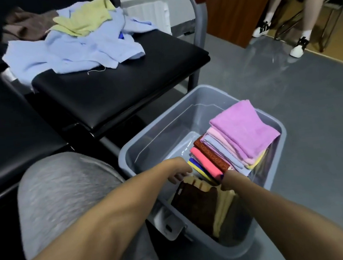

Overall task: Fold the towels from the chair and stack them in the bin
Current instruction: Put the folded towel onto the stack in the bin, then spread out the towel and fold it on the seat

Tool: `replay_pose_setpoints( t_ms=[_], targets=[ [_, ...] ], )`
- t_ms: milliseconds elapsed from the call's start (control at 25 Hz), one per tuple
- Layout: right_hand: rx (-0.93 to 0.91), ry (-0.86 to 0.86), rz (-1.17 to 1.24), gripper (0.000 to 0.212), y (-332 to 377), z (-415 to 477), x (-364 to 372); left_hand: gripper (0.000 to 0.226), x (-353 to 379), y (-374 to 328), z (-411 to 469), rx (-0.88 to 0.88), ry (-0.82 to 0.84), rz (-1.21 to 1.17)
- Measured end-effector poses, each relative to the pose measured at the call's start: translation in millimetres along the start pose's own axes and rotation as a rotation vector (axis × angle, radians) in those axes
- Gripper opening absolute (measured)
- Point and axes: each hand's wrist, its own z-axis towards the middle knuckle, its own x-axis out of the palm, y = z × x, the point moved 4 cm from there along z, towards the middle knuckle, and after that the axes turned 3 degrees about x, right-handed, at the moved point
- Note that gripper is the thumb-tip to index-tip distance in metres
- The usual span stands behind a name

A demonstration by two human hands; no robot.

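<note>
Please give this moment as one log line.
stacking | left hand, right hand in bin at brown towel | folded stack beside | unfolded towels on chair

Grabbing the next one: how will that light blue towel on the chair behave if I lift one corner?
Probably floppy: the light blue towel lies crumpled in soft folds on the chair seat. Likely light, since the cloth looks thin. The yellow towel rests on it, so it may drag along.
</note>
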Motion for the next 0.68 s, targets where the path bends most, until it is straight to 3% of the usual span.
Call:
replay_pose_setpoints(
  t_ms=[120,240,320,400,680],
  targets=[
    [-0.162,-0.127,0.14,0.031,29.6,-8.2,-19.5,0.009,-7.7,-12.1,-5.2,0.058,-0.018,-0.108],
    [-0.385,-0.19,0.248,0.025,69.0,-30.0,-44.7,0.02,-26.3,-29.2,-17.3,0.128,-0.109,-0.255],
    [-0.454,-0.326,0.153,0.02,91.2,-47.5,-66.7,0.025,-45.7,-42.9,-27.9,0.191,-0.182,-0.305],
    [-0.476,-0.507,0.055,0.027,107.7,-70.4,-88.7,0.029,-65.4,-56.2,-40.7,0.245,-0.27,-0.34],
    [-0.746,-0.846,0.096,0.024,182.6,-149.7,-177.5,0.024,-181.8,-71.5,-138.2,0.525,-0.481,-0.461]
  ],
)
